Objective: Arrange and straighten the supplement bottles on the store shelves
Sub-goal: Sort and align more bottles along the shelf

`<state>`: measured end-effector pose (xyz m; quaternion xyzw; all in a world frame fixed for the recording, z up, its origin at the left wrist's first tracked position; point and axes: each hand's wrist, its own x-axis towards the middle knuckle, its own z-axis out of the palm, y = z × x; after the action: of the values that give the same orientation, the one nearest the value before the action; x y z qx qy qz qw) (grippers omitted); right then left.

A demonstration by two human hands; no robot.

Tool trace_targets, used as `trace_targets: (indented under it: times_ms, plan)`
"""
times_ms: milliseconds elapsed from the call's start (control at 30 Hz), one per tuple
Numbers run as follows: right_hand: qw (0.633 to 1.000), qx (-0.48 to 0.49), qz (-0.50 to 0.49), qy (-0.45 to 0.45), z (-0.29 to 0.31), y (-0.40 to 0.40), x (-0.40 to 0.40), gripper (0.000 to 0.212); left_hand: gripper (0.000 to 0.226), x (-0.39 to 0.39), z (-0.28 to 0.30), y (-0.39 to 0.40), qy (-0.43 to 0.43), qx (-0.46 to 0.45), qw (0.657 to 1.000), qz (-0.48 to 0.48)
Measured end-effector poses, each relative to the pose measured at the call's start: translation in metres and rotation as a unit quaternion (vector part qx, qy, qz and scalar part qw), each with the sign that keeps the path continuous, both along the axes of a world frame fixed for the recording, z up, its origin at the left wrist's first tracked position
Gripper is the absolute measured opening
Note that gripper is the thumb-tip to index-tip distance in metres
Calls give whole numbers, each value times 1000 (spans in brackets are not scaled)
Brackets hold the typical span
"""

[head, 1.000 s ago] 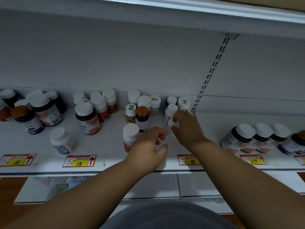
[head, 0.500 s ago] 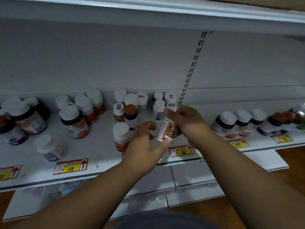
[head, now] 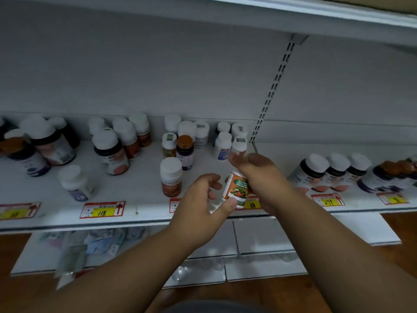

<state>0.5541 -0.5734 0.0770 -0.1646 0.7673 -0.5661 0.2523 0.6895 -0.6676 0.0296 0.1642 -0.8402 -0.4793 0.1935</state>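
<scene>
My right hand (head: pixel 259 177) grips a small white-capped supplement bottle with an orange label (head: pixel 237 188) from above and holds it tilted just over the front of the white shelf (head: pixel 140 193). My left hand (head: pixel 198 204) is beside it with fingers loosely curled; its thumb touches the bottle's lower edge and its fingers stay a little apart from the bottle. A red-labelled white-capped bottle (head: pixel 170 177) stands directly left of my left hand. Several small bottles (head: pixel 185 150) stand in a cluster behind my hands.
Large dark bottles (head: pixel 110 152) and a small pale bottle (head: pixel 76 184) stand to the left. A row of dark bottles (head: pixel 316 175) lines the right. Price tags (head: pixel 102 210) run along the shelf edge. A slotted upright (head: pixel 273 89) divides the back wall. A lower shelf (head: pixel 259 236) juts out below.
My right hand took the orange-labelled bottle from the back cluster and brought it forward and down. My left hand rose to meet it, and its thumb now touches the bottle.
</scene>
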Motion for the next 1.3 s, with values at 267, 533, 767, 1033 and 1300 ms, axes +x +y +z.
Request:
trace_targets:
  times_ms: [267, 533, 767, 1033, 1300]
  plan:
    - [991, -10, 131, -11, 1, -53, 17, 66, 69, 37, 3, 3, 10, 16, 990, 138]
    - [978, -18, 208, -10, -4, -31, 14, 57, 62, 42, -8, 37, 3, 0, 983, 184]
    - [985, 19, 121, 121, -10, 0, -49, 46, 61, 9, -21, 47, -34, -26, 982, 181]
    - [987, -5, 46, -155, -27, 30, -81, 21, 52, -24, -36, 45, -70, -47, 985, 152]
    - [964, -169, 42, -200, -41, 35, -72, 26, 59, -11, -35, 48, -53, -32, 987, 146]
